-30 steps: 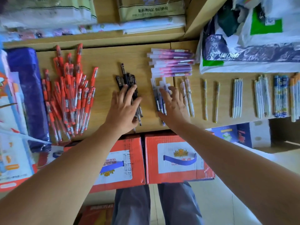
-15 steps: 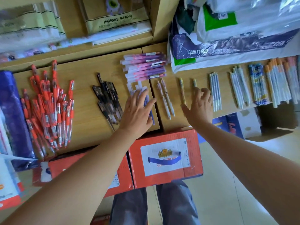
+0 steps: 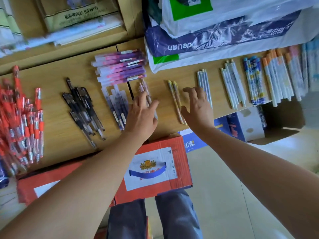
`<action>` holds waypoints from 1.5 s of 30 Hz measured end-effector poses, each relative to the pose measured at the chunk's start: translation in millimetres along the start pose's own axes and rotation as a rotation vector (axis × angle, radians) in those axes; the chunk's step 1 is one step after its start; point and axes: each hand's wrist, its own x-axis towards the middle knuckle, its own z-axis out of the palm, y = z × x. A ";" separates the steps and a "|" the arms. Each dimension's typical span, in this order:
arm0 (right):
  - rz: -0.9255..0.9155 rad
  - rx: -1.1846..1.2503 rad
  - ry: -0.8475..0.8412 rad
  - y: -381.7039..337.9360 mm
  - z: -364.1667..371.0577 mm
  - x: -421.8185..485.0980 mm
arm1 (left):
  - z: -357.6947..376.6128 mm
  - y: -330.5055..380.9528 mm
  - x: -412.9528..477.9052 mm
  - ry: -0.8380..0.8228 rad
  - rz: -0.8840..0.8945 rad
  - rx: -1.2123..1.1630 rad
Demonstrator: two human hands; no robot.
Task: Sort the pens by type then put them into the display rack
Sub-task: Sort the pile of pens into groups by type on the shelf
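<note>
pens grouped on bench, rack step not begun
red pens (image 3: 25,118), black pens (image 3: 82,107), purple pens (image 3: 120,66), yellow pens (image 3: 176,100) and white pens (image 3: 231,87) lie in sorted groups on the bench (image 3: 57,128). left grip (image 3: 143,114) lies flat, fingers straight, over two pink pens (image 3: 144,87); right grip (image 3: 198,107) is spread, empty, beside the yellow pens. no rack in view.

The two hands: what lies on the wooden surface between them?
In the head view, two yellow pens lie side by side between the left hand and the right hand.
</note>
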 end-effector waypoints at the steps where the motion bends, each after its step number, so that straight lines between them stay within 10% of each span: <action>1: 0.012 -0.040 0.026 7.4 -4.7 1.8 | 0.0 3.5 1.5 0.003 -0.019 0.010; 7: 0.058 -0.236 -0.161 37.7 -14.7 8.1 | -2.1 28.8 11.4 0.058 -0.110 0.099; 19: 0.021 -0.138 0.040 74.0 -40.3 11.6 | 0.6 53.9 24.4 0.075 0.030 0.118; 45: 0.128 -0.144 -0.100 109.5 -55.8 17.5 | 5.0 111.6 60.8 0.015 0.110 0.144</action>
